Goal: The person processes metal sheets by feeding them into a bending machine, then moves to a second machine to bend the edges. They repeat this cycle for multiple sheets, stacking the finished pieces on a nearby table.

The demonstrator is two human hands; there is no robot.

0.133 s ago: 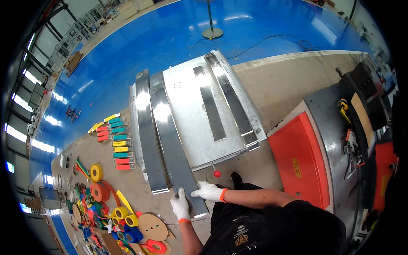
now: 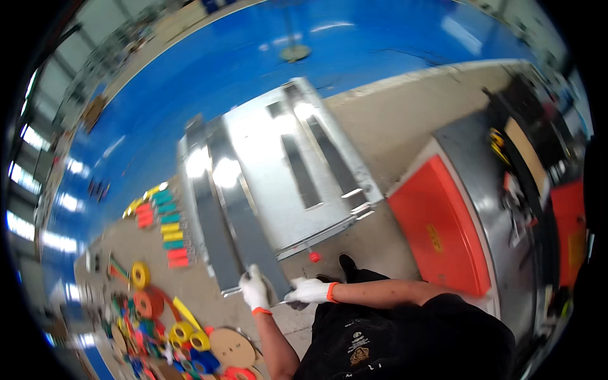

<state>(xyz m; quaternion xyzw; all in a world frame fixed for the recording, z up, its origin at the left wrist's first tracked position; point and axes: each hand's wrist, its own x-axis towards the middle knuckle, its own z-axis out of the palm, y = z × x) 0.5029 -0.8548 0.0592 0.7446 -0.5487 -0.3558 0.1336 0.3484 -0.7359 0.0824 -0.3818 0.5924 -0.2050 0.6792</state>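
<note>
Metal strip (image 2: pixel 244 221), both gloved hands gripping end

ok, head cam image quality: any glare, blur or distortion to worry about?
Head view: strong glare patches on the grey strips and on the metal sheet near their far ends; slight motion blur throughout, edges soft; heavy fisheye bend, so the blue floor and the red panel curve toward the rim; black corners. The gloved left hand and right hand stay readable.
</note>
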